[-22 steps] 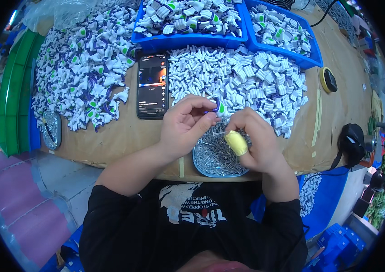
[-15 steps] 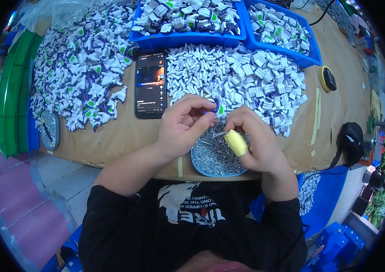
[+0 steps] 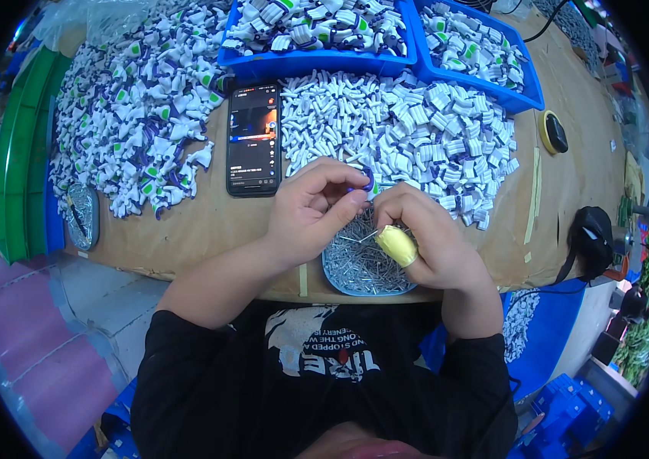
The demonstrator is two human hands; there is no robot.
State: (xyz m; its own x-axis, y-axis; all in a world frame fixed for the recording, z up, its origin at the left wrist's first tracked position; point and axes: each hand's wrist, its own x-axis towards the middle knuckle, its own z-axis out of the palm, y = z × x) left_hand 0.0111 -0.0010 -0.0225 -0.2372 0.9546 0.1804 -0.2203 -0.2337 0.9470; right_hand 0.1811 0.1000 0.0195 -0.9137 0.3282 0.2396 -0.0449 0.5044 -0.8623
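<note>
My left hand [image 3: 311,210] pinches a small purple, white and green plastic part [image 3: 369,180] between thumb and fingertips. Close beside it, my right hand [image 3: 435,239] is closed on thin metal pins [image 3: 368,236], which stick out past the thumb. Yellow wrapping [image 3: 397,245] covers that thumb. Both hands hover over a shallow blue-rimmed tray [image 3: 370,294] full of loose metal pins. The fingers partly cover the plastic part, and the right fingertips' exact contact with it is hidden.
Beyond my hands lie heaps of white tubular pieces [image 3: 317,115] and ribbed pieces [image 3: 454,130]. A phone [image 3: 253,141] stands left of them, near a pile of white-purple parts [image 3: 137,122]. Blue bins [image 3: 324,64] line the back; a tape roll [image 3: 552,132] lies right.
The plastic part has turned a little in my left fingers, showing less green. My right hand has shifted slightly left, and its pins now point at a different angle.
</note>
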